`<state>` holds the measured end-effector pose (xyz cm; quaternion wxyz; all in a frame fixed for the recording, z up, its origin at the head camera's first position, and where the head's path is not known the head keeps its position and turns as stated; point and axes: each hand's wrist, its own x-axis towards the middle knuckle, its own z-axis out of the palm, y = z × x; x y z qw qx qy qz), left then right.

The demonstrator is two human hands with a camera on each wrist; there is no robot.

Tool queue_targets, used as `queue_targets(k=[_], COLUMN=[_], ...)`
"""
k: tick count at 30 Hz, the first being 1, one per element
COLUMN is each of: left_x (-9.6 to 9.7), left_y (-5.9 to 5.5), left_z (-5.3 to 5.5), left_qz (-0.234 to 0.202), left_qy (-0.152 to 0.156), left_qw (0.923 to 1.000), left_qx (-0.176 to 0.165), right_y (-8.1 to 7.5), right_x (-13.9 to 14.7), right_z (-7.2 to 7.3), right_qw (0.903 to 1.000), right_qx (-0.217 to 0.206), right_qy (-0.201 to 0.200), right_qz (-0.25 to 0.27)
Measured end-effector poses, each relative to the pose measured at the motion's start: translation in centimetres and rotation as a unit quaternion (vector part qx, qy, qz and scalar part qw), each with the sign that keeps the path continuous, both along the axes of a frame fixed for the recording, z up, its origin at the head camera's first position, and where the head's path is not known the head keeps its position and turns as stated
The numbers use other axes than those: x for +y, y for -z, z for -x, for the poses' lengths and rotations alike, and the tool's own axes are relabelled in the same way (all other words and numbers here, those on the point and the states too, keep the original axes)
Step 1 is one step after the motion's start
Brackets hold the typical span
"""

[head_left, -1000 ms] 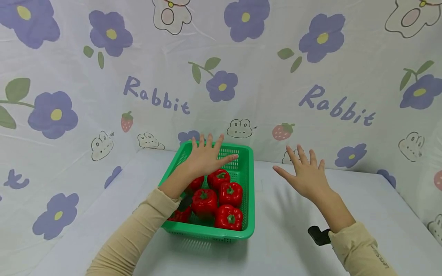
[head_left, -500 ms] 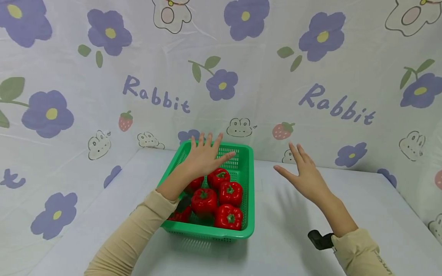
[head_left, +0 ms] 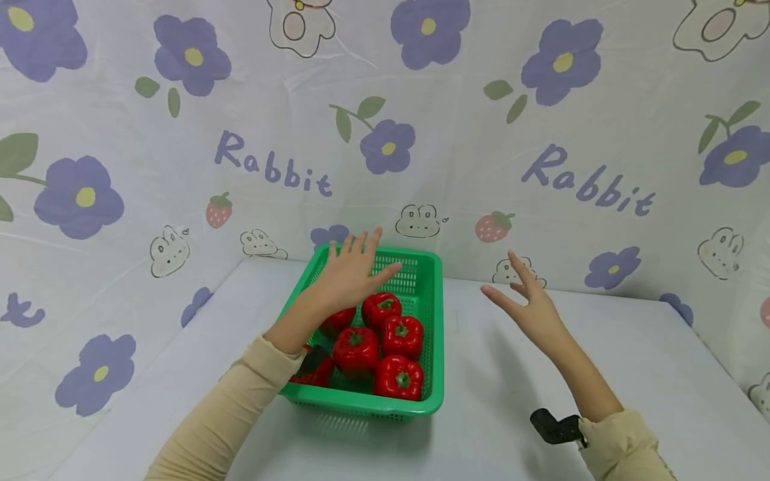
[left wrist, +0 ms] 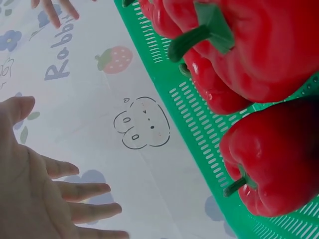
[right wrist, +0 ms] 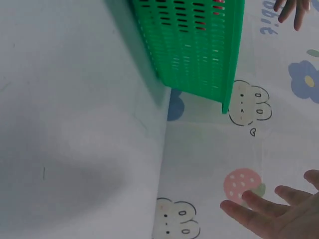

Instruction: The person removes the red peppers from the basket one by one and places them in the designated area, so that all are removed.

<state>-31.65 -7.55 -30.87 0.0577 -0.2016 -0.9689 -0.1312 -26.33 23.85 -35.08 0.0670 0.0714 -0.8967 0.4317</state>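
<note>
A green slatted plastic basket (head_left: 434,321) stands on the white table, holding several glossy red bell peppers (head_left: 356,353) with green stems. Over the basket's left side hovers my left hand (head_left: 345,277), fingers spread and nothing in it; it hides part of the basket and a pepper behind it. In the left wrist view that palm (left wrist: 30,194) is bare, apart from the peppers (left wrist: 279,154). My right hand (head_left: 538,314) hangs in the air right of the basket, thumb and index finger apart, holding nothing. The right wrist view shows its fingers (right wrist: 264,219) straight and away from the basket wall (right wrist: 199,50).
The white tabletop (head_left: 481,427) extends to both sides of the basket. Close behind the basket rises a white curtain (head_left: 457,167) printed with flowers and rabbits. A black wrist camera mount (head_left: 556,427) juts from the right sleeve (head_left: 625,441).
My right hand has turned sideways, so fewer of its fingers show. The left hand has drifted slightly left over the basket. The peppers and basket have stayed in place.
</note>
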Motion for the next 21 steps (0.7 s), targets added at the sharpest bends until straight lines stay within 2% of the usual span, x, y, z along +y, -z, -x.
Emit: queue_targets(k=[4,10,15,21], left_x=[-0.5,-1.1,-1.9,-3.1], left_y=[-0.2,0.1,0.1,0.1], left_z=[-0.4,-0.5,-0.7,-1.0], left_qz=[-0.008,-0.024,-0.043,-0.072], left_qy=[0.002,0.002,0.005,0.001], left_qw=[0.9999,0.9997,0.9990,0.9974], left_qx=[-0.007,0.003,0.011,0.001], right_y=[0.3,0.5,0.7,1.0], right_x=[-0.2,-0.8,-1.4,-2.3], right_z=[-0.1,-0.5,-0.8,-1.1], right_qw=[0.9981,0.9901,0.9857,0.9828], right_qx=[-0.006,-0.018,-0.025,-0.029], right_qy=[-0.023,-0.042,-0.042,-0.039], right_qz=[0.056,0.133,0.161,0.178])
